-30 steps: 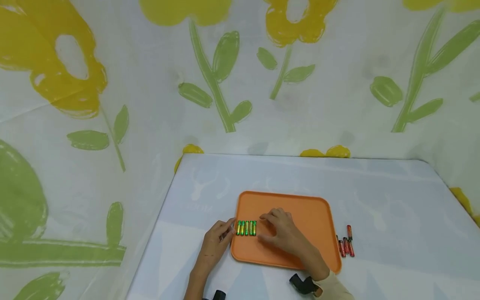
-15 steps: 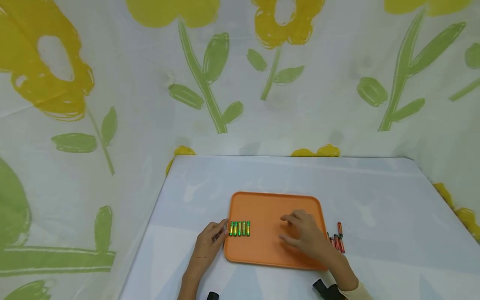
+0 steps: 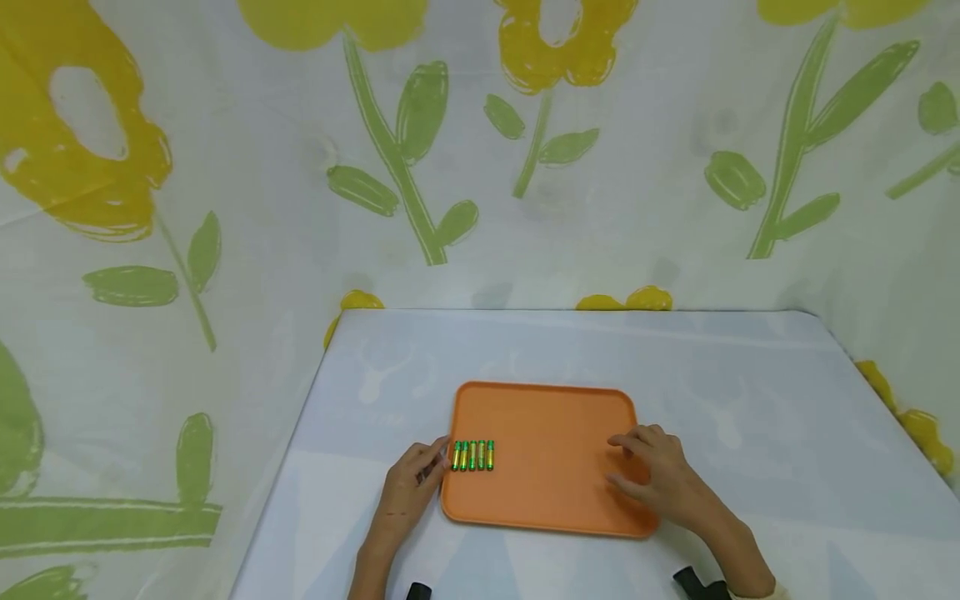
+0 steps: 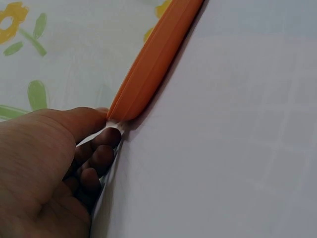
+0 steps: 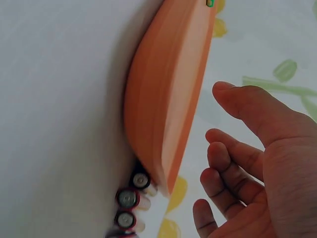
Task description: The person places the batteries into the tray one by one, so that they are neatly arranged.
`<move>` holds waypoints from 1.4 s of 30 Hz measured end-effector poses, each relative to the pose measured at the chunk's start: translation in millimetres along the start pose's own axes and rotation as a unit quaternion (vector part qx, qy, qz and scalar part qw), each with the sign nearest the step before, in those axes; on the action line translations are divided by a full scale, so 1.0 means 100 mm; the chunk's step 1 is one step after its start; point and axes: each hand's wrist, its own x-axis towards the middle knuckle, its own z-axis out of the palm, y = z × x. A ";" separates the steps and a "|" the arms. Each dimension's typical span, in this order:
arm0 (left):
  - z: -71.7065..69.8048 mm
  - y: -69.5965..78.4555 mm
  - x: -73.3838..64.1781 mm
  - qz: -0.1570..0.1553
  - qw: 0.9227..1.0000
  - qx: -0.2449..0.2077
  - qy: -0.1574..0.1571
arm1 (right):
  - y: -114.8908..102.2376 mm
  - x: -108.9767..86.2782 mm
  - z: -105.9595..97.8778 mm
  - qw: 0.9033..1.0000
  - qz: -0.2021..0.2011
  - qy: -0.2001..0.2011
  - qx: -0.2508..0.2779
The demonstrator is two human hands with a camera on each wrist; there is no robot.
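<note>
An orange tray lies on the table, with a row of several green-and-gold batteries standing side by side near its left edge. My left hand is at the tray's left edge, its thumb and fingertips holding the rim; the left wrist view shows this hand against the tray wall. Over the tray's right edge, my right hand hovers with thumb and fingers apart, holding nothing. Below it in the right wrist view, several red-and-black batteries lie beside the tray; the head view hides them behind the hand.
A pale patterned cloth covers the table. Behind it hangs a backdrop printed with yellow flowers and green leaves. Black straps are on the wrists.
My right hand has moved right, from next to the green batteries to the tray's right edge, and now covers the red batteries in the head view. My left hand stays at the tray's left edge.
</note>
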 end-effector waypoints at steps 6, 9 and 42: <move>0.00 0.00 0.00 -0.001 1.000 -0.005 0.000 | 0.10 -0.08 -0.07 1.000 -0.018 0.011 -0.008; 0.00 -0.01 0.00 -0.003 1.000 -0.005 -0.003 | 0.17 -0.13 -0.08 1.000 -0.008 0.008 -0.011; -0.01 0.00 0.00 -0.010 1.000 -0.016 -0.013 | 0.39 -0.38 -0.18 0.999 0.021 -0.018 -0.043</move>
